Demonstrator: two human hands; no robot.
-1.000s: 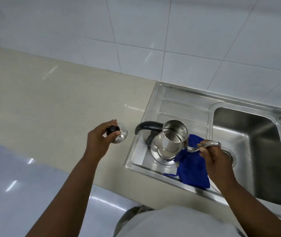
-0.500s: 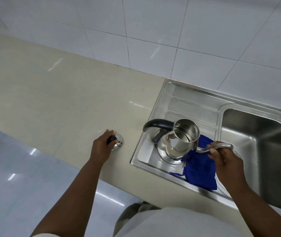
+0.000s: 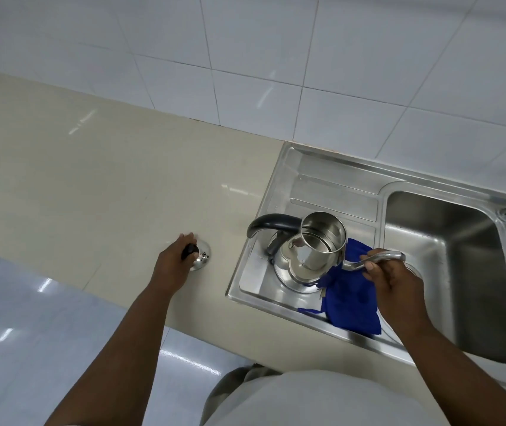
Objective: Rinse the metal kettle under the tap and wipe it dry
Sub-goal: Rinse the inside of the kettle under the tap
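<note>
Left of the steel sink (image 3: 442,345), the left hand (image 3: 173,265) now presses the shiny round lid (image 3: 201,259) onto the glossy bench (image 3: 92,179), while the right hand (image 3: 394,284) grips the open kettle (image 3: 310,253) by its curved spout.

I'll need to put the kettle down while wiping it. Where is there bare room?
The counter between the wall and the lid is bare, as is the sink basin. The draining board is crowded in front by the kettle and blue cloth.
</note>
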